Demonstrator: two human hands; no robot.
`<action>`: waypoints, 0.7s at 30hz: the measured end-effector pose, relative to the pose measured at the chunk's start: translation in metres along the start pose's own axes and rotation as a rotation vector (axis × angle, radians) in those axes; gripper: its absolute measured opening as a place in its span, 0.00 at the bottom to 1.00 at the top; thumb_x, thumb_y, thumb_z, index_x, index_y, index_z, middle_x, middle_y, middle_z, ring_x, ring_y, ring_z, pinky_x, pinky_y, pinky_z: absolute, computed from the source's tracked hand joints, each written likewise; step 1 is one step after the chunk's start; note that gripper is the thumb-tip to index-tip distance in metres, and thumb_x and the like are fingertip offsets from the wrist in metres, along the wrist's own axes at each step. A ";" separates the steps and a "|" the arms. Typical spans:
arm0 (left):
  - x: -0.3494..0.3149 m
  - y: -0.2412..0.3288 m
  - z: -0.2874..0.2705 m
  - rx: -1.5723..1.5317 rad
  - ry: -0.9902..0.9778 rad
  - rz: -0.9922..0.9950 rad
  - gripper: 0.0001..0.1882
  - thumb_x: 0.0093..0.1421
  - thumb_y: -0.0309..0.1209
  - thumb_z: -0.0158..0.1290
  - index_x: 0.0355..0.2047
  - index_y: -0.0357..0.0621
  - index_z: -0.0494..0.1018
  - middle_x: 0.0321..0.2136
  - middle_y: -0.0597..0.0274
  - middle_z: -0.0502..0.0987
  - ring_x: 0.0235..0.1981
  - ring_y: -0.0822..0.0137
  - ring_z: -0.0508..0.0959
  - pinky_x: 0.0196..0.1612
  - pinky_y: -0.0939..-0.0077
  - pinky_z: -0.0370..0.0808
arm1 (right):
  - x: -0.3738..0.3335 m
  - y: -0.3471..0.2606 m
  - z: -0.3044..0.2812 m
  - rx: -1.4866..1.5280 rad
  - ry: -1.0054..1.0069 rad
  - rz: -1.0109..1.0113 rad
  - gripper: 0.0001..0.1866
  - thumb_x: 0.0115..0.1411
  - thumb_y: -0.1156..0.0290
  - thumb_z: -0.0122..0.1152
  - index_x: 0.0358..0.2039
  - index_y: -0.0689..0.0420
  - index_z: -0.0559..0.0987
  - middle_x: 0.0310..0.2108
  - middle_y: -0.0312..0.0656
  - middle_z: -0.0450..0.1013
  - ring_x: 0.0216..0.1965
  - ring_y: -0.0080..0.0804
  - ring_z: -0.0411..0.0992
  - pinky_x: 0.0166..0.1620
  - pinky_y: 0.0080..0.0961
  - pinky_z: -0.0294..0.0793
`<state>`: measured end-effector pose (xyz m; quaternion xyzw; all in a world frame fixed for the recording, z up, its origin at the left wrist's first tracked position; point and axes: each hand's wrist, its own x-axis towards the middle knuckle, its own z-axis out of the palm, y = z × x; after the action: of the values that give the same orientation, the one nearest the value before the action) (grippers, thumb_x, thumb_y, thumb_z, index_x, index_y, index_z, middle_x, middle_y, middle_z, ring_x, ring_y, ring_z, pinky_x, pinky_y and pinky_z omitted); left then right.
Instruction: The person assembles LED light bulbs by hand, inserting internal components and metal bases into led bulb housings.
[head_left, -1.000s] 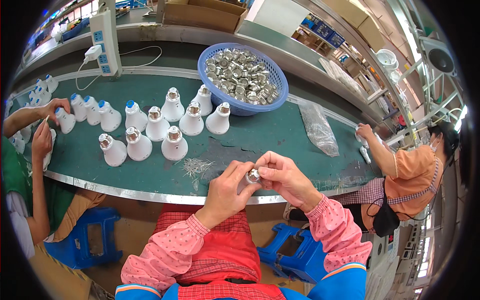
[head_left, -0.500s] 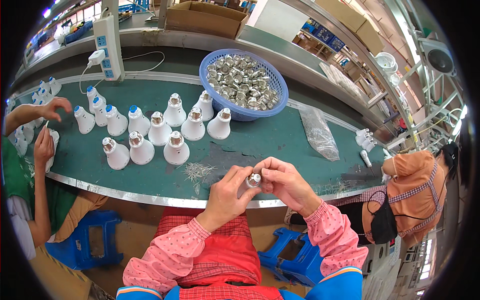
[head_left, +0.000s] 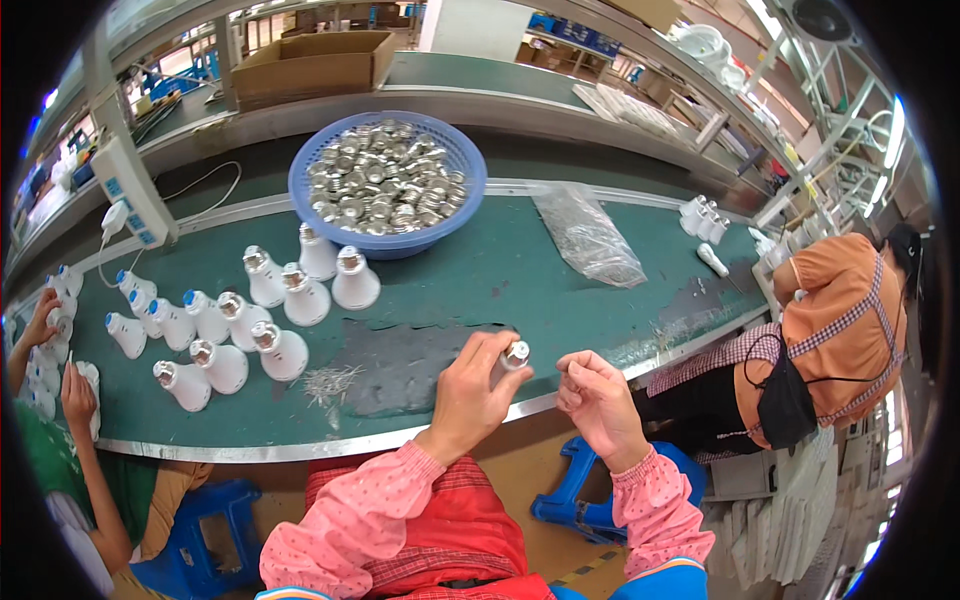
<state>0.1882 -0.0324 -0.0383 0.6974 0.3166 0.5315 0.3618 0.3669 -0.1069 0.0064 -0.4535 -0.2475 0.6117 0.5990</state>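
Note:
My left hand [head_left: 468, 400] is wrapped round a white light bulb [head_left: 516, 354], whose metal screw cap points up past my fingers. To its right, apart from the bulb, my right hand [head_left: 602, 405] has thumb and forefinger pinched together; anything between them is too small to make out. Several white bulbs with metal caps [head_left: 304, 297] stand upright at the left, beside others with blue tops [head_left: 205, 318]. A small heap of thin wire pins [head_left: 330, 384] lies on the green bench [head_left: 470, 285], left of my hands.
A blue plastic basket [head_left: 472, 160] full of metal screw caps [head_left: 385, 180] stands at the back. Right of it lies a clear bag of thin pins [head_left: 590, 235]. A co-worker's hand [head_left: 78, 400] shows at far left; another person [head_left: 835, 310] sits at right. A blue stool [head_left: 580, 505] stands below.
My right hand has drawn away from the bulb's cap to the right, still pinched. My left hand still holds the bulb. The view has shifted, so the bench things sit farther left.

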 end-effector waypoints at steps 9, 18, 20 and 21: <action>0.032 -0.002 0.073 -0.045 0.062 0.063 0.24 0.57 0.28 0.64 0.54 0.40 0.72 0.44 0.48 0.76 0.39 0.45 0.79 0.40 0.58 0.77 | -0.021 -0.009 -0.016 -0.091 0.163 -0.220 0.07 0.69 0.71 0.58 0.42 0.62 0.77 0.27 0.32 0.68 0.26 0.20 0.65 0.30 0.20 0.65; -0.068 0.020 -0.093 0.209 0.040 0.034 0.05 0.56 0.24 0.64 0.31 0.39 0.79 0.23 0.56 0.76 0.23 0.57 0.78 0.27 0.66 0.74 | 0.067 0.052 0.121 -1.185 -0.470 -0.837 0.07 0.57 0.79 0.66 0.37 0.58 0.81 0.31 0.44 0.74 0.31 0.45 0.76 0.35 0.34 0.75; -0.078 0.020 -0.109 0.215 0.044 0.015 0.05 0.56 0.23 0.64 0.32 0.39 0.79 0.23 0.56 0.77 0.23 0.57 0.78 0.26 0.66 0.74 | 0.083 0.071 0.142 -1.290 -0.549 -0.882 0.05 0.57 0.77 0.65 0.35 0.58 0.80 0.32 0.44 0.74 0.33 0.47 0.76 0.35 0.39 0.75; -0.081 0.021 -0.114 0.214 0.078 0.006 0.05 0.56 0.22 0.64 0.32 0.39 0.79 0.23 0.56 0.77 0.23 0.57 0.78 0.26 0.66 0.74 | 0.089 0.077 0.151 -1.394 -0.586 -0.907 0.04 0.57 0.76 0.65 0.34 0.58 0.80 0.31 0.45 0.73 0.33 0.47 0.76 0.35 0.40 0.76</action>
<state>0.0592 -0.0914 -0.0428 0.7117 0.3835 0.5225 0.2709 0.2103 0.0023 -0.0115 -0.3985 -0.8644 0.1165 0.2835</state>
